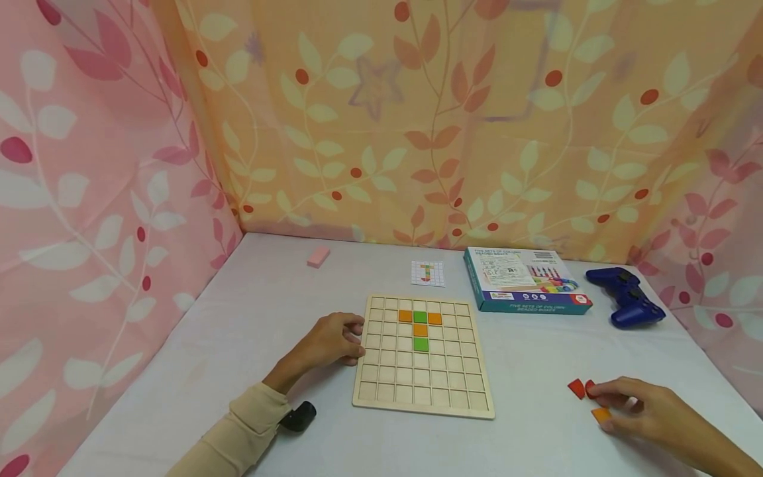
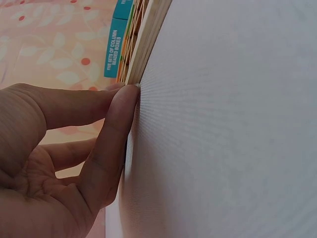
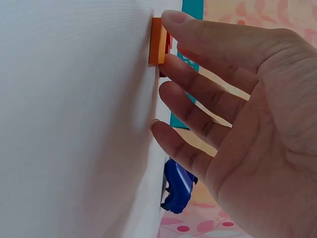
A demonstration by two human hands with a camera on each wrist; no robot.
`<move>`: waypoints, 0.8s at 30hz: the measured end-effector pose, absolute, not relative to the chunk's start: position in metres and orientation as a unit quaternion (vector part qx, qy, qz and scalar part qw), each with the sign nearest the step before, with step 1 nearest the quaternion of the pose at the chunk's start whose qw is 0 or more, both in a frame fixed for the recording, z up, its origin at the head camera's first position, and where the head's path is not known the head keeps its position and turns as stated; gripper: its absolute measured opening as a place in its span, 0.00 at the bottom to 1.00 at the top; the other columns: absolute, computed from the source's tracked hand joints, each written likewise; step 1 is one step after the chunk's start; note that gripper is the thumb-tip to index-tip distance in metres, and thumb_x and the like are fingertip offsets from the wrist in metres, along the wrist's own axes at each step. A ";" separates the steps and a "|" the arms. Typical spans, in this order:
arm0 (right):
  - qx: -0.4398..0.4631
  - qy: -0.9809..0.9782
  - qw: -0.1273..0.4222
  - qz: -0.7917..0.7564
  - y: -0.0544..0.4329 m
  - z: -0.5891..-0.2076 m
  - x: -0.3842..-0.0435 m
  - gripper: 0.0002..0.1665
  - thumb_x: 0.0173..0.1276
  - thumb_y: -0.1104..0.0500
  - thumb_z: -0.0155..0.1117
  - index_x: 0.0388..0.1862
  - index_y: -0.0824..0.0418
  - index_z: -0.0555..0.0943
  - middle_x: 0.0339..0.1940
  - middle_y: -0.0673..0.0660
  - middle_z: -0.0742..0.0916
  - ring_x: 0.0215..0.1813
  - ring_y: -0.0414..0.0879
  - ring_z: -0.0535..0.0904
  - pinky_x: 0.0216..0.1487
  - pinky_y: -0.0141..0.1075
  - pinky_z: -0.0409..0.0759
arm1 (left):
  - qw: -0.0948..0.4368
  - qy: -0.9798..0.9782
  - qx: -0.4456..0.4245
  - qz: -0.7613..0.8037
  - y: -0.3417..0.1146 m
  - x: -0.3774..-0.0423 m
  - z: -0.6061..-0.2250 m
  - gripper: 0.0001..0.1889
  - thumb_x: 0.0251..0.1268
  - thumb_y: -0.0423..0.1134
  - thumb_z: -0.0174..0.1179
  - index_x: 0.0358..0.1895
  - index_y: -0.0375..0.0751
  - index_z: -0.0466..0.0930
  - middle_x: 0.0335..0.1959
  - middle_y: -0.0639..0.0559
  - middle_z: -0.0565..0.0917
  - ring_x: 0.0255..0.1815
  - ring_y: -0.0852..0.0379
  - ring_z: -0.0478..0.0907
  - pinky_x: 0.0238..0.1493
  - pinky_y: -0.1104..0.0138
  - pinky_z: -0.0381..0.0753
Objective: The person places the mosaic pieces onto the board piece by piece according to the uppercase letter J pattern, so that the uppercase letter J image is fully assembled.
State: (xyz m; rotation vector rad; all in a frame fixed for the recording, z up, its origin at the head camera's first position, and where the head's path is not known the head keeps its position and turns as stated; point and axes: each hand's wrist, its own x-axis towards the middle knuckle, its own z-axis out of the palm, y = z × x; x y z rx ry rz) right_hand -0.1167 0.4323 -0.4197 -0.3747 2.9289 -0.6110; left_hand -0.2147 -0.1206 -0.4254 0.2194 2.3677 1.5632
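Note:
A wooden grid board [image 1: 396,395] lies on the table, with several orange and green square tiles forming a T shape in its cells. My left hand [image 1: 334,338] is at the board's left edge, thumb and forefinger resting against it, set apart along that edge. In the left wrist view the fingertips meet the board's side [image 2: 144,47]. At the right, my right hand [image 1: 646,409] reaches low over loose pieces, fingers loosely bent. Its thumb is at an orange piece [image 1: 601,415], its forefinger at a red piece [image 1: 590,388]. Another red piece [image 1: 576,388], wedge-shaped, lies just left.
Behind the board lies a small pattern card [image 1: 428,281] showing a coloured J-like figure. A boxed bead set [image 1: 530,303] and a blue game controller [image 1: 628,299] are at the back right. A pink block [image 1: 318,256] sits at the back left. Patterned curtains [image 1: 381,119] enclose the table.

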 end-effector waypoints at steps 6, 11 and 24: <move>-0.109 0.974 0.078 -0.184 0.434 -0.419 -0.114 0.22 0.64 0.51 0.80 0.55 0.57 0.88 0.46 0.44 0.90 0.41 0.24 0.75 0.38 0.26 0.82 | 0.147 0.823 0.074 0.543 -0.120 -0.215 -0.426 0.33 0.58 0.21 0.73 0.70 0.26 0.75 0.54 0.42 0.82 0.41 0.55 0.84 0.37 0.63 0.94; -0.134 0.972 0.062 -0.181 0.439 -0.422 -0.111 0.17 0.63 0.54 0.81 0.50 0.55 0.89 0.43 0.35 0.85 0.41 0.25 0.73 0.38 0.25 0.83 | 0.148 0.823 0.076 0.543 -0.120 -0.214 -0.426 0.33 0.58 0.21 0.73 0.70 0.25 0.75 0.54 0.42 0.81 0.40 0.56 0.84 0.36 0.63 0.94; -0.109 0.979 0.076 -0.154 0.424 -0.418 -0.115 0.16 0.65 0.51 0.79 0.49 0.55 0.91 0.36 0.40 0.80 0.36 0.28 0.68 0.35 0.26 0.78 | 0.144 0.831 0.075 0.532 -0.119 -0.213 -0.423 0.33 0.59 0.22 0.73 0.70 0.26 0.75 0.54 0.42 0.82 0.39 0.56 0.84 0.36 0.64 0.94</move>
